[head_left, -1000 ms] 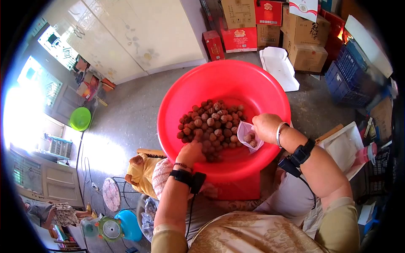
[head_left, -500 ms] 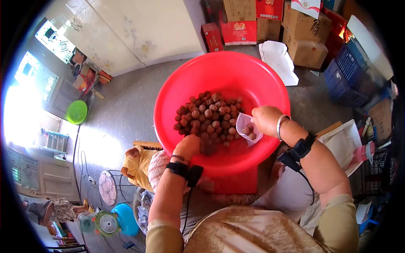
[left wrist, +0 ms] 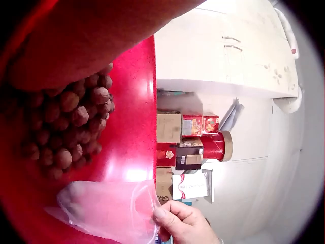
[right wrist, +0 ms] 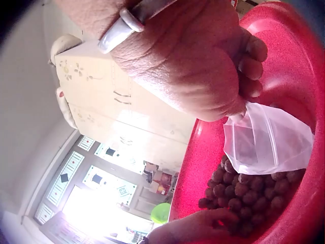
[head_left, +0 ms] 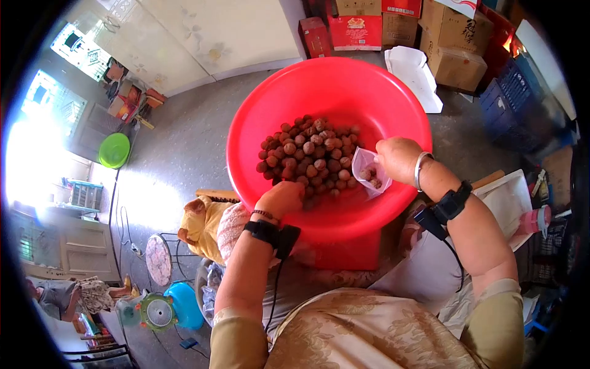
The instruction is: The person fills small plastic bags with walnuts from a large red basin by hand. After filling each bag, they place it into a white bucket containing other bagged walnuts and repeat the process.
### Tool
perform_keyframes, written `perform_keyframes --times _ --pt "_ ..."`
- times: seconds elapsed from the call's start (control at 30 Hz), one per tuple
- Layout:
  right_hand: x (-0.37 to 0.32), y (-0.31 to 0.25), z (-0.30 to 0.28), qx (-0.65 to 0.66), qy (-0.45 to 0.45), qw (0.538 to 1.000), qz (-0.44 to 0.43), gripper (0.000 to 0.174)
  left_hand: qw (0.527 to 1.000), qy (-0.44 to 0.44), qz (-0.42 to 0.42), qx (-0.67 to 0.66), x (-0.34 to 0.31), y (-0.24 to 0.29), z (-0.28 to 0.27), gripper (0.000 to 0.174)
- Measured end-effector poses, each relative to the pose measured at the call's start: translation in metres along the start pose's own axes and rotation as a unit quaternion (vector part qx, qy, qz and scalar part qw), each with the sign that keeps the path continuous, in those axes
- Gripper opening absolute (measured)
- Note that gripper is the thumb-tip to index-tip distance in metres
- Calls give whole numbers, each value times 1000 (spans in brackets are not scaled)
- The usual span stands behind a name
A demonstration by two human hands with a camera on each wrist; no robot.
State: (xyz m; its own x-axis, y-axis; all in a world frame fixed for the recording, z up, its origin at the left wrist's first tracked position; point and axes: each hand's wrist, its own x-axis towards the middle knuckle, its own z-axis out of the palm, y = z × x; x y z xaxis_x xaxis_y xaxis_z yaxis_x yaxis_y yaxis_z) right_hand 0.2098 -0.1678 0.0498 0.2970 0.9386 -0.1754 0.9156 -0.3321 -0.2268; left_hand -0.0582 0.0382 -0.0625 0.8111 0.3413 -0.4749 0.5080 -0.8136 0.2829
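A large red plastic basin (head_left: 332, 83) holds a heap of brown walnuts (head_left: 307, 149). My left hand (head_left: 279, 200) reaches over the basin's near left side to the heap's near edge; its fingertips are hidden in the head view. In the right wrist view the same left hand (right wrist: 198, 226) lies low beside the walnuts, and I cannot tell whether it grips one. On the right, my right hand (head_left: 399, 161) pinches the rim of a clear plastic bag (right wrist: 269, 140), its mouth spread. Several walnuts (head_left: 371, 176) sit inside this bag, which hangs within the basin.
Cardboard boxes (head_left: 458, 46) and a white tray (head_left: 413, 77) stand beyond the basin. Blue crates (head_left: 510, 101) are at the far right. To the left are a round stool (head_left: 158, 259), a green basin (head_left: 114, 150) and a small fan (head_left: 158, 312).
The head view has shifted, so the basin appears higher. My left hand stays at the heap's near edge, moving slightly. The right hand keeps holding the bag in the same place over the basin.
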Motion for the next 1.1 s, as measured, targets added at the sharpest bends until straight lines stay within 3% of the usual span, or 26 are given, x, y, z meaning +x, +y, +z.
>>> perform_keyframes --times 0.07,0.17,0.33,0.4,0.43,0.57,0.63,0.73,0.87,0.93,1.1 --pt "-1 -2 -5 -2 -8 1000 3 23 997 72 1 -15 -1 -1 3 28" --pt "-1 1 -1 2 1 1000 -9 23 993 110 46 -11 9 -7 9 29" --pt "2 7 6 14 -8 1000 -22 23 990 82 75 -85 3 -2 -8 30" --pt "-3 1 -4 37 -19 999 3 25 938 159 58 -303 -8 19 -22 35" --pt "-2 2 -3 35 -22 999 -1 27 927 124 0 -355 -15 33 -36 37" --pt "-5 -1 -6 41 -29 999 10 27 876 91 -3 -473 -25 65 -61 34" --pt "-3 2 -2 39 -26 999 12 27 813 92 44 -574 -27 80 -64 31" --pt "-3 0 -5 28 -28 999 5 29 778 101 62 -617 -29 112 -76 37" --pt "-3 -1 -8 34 -35 999 10 32 783 107 61 -610 -25 141 -80 36" --pt "-2 1 -7 24 -36 999 14 32 810 132 67 -568 -18 145 -75 30" --pt "-5 -1 -11 38 -49 998 26 32 762 114 50 -635 -16 144 -69 30"
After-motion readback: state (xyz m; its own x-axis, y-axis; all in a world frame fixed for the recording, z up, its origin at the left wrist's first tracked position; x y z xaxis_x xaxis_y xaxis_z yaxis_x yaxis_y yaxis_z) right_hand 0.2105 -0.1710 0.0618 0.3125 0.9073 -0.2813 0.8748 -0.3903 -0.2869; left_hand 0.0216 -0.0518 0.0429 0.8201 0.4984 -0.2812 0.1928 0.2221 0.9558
